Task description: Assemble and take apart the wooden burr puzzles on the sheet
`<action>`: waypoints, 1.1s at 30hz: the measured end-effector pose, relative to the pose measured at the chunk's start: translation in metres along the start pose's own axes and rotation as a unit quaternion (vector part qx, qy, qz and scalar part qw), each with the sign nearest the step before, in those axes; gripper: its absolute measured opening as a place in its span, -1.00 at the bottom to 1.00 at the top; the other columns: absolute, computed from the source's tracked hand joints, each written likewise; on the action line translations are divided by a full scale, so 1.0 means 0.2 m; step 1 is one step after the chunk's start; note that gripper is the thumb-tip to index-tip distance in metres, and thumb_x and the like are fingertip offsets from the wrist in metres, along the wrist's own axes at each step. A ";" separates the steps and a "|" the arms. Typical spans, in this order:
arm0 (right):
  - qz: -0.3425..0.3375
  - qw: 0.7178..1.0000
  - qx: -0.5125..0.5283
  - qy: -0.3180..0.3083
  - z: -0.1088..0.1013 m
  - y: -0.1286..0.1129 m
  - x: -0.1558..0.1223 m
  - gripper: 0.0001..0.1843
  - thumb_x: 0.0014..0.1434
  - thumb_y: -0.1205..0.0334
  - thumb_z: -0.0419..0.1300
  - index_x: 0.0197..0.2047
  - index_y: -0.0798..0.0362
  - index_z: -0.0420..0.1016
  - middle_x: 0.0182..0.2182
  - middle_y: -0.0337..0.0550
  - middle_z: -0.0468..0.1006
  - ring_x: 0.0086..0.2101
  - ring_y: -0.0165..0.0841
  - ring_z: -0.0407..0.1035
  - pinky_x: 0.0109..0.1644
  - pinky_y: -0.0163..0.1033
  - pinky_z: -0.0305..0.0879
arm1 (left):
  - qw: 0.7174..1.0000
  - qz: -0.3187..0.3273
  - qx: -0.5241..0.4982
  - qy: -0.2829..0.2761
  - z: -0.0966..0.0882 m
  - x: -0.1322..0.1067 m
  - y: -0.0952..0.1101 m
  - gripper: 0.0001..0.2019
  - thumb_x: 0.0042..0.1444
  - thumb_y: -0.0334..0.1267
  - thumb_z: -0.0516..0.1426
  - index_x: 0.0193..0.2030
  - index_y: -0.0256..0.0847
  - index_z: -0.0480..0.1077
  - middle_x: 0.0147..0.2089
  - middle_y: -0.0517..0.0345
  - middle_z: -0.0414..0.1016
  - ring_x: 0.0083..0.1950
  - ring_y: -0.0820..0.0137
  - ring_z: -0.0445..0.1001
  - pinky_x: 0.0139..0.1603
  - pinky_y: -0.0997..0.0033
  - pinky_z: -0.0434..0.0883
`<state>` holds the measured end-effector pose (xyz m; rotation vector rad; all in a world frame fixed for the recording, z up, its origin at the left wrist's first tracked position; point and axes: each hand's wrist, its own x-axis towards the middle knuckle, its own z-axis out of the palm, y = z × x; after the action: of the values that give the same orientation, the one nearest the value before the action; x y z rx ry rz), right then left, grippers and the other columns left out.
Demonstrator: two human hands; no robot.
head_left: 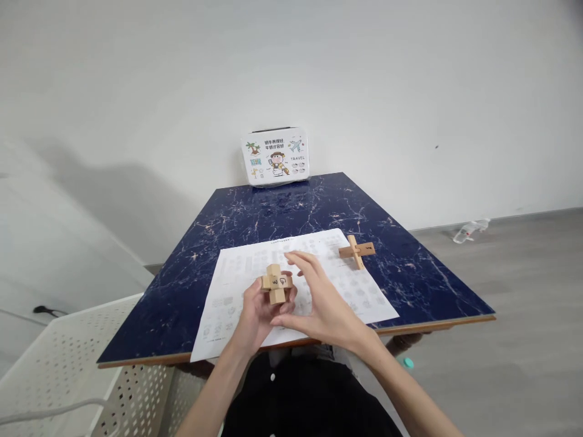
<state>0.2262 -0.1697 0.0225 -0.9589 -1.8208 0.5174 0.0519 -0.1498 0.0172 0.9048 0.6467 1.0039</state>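
A small wooden burr puzzle (pixel 276 283) of interlocked pale blocks, with dark handwritten marks on it, is held above the paper. My left hand (pixel 259 309) is closed around its lower left side. My right hand (pixel 319 303) is beside it on the right, thumb and fingers spread apart in a wide curve and gripping nothing. Under both hands lies a large printed sheet (pixel 241 273) with rows of small diagrams. At the sheet's right edge rests a wooden cross (pixel 356 250) made of crossed sticks, a dark mark on one end.
The blue marbled table (pixel 291 212) has a wooden front edge close to my body. A white printed case (pixel 276 156) stands at the back against the wall. Left of the table is a white perforated basket (pixel 91 340); a clear bottle (pixel 471 230) lies on the floor at right.
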 end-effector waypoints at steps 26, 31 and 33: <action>0.010 0.997 -0.071 0.043 0.11 -0.14 0.07 -0.26 0.10 0.04 0.51 0.27 0.00 0.37 0.04 0.04 0.57 0.05 -0.02 0.44 0.13 0.10 0.42 | 0.982 -0.029 -0.164 0.090 0.05 -0.01 -0.02 -0.61 0.10 0.13 0.22 -0.40 -0.21 0.46 -0.48 0.18 0.36 -0.47 0.43 0.30 -0.41 0.42 0.36; -0.002 0.996 -0.080 0.043 0.10 -0.15 0.06 -0.35 0.14 0.08 0.47 0.23 -0.03 0.39 0.05 0.03 0.58 0.04 -0.03 0.45 0.14 0.13 0.40 | 0.986 -0.011 -0.141 0.091 0.04 -0.01 -0.03 -0.59 0.15 0.15 0.18 -0.39 -0.20 0.46 -0.51 0.18 0.35 -0.49 0.41 0.31 -0.43 0.40 0.38; -0.002 0.996 -0.081 0.044 0.10 -0.14 0.06 -0.36 0.13 0.09 0.48 0.21 -0.01 0.39 0.03 0.00 0.58 0.04 -0.05 0.45 0.14 0.12 0.41 | 0.987 -0.007 -0.135 0.089 0.04 -0.01 -0.03 -0.58 0.14 0.15 0.18 -0.41 -0.21 0.46 -0.51 0.17 0.35 -0.49 0.41 0.31 -0.43 0.40 0.39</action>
<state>0.1942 -0.1752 0.0397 -1.0695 -1.8043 0.3237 0.0601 -0.1561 0.0158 0.5775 0.6468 1.1379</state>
